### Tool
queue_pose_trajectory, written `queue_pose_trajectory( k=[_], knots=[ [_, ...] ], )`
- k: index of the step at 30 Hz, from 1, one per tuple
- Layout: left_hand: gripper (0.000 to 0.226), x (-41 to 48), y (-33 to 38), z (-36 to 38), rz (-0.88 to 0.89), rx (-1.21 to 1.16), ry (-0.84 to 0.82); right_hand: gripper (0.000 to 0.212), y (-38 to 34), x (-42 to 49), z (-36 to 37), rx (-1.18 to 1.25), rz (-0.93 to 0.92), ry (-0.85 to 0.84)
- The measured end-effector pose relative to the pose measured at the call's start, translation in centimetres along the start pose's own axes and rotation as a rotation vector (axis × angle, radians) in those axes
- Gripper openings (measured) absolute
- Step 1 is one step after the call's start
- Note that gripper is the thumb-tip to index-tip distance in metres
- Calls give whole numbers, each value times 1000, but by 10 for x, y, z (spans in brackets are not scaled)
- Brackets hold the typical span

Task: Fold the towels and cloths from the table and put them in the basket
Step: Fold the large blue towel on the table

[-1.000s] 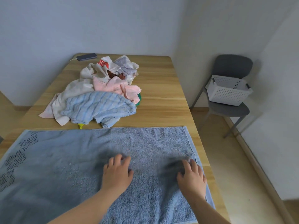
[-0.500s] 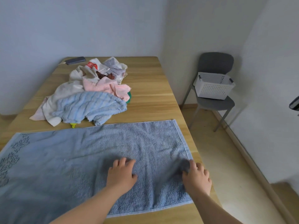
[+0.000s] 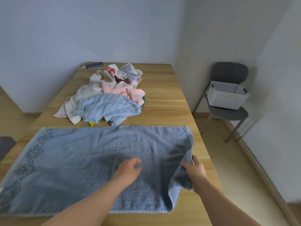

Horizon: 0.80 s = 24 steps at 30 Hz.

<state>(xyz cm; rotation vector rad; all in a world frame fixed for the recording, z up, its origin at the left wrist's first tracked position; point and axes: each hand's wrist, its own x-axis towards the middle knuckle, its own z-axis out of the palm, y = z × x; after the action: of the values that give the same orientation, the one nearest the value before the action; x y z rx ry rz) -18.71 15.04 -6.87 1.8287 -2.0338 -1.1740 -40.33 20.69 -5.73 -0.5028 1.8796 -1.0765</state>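
A large blue-grey towel lies spread flat across the near part of the wooden table. My right hand grips the towel's right edge and has lifted it off the table, so the near right corner curls over. My left hand rests on the towel's middle with its fingers curled into the fabric. Behind the towel sits a pile of cloths: a striped light blue one, a pink one, cream and white ones. A white perforated basket stands on a grey chair to the right of the table.
A dark phone-like device with a cable lies at the table's far left corner. A small yellow item peeks out under the pile. Walls close off the back and right. Wooden floor runs between table and chair.
My right hand went from lying flat on the towel to its right edge, took hold of it and raised it. My left hand curled its fingers. The view shifted left.
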Motion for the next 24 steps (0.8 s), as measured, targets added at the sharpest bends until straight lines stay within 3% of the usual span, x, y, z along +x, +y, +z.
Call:
queue_pose_trajectory(
  k=[4, 9, 15, 20, 24],
  knots=[
    [23, 5, -6, -14, -61, -203, 53, 38, -21, -7, 37, 19, -66, -258],
    [21, 11, -13, -35, -229, -468, 29, 49, -23, -22, 74, -451, -184, -458],
    [23, 20, -15, -35, -308, -393, -108, 43, 3, -22, 73, -730, -90, -519],
    [29, 30, 1, -22, -260, -320, -149, 54, 14, -17, 69, -701, -101, -518],
    [34, 41, 19, -14, -147, -197, -150, 50, 11, -15, 69, -728, -123, -550]
  ],
)
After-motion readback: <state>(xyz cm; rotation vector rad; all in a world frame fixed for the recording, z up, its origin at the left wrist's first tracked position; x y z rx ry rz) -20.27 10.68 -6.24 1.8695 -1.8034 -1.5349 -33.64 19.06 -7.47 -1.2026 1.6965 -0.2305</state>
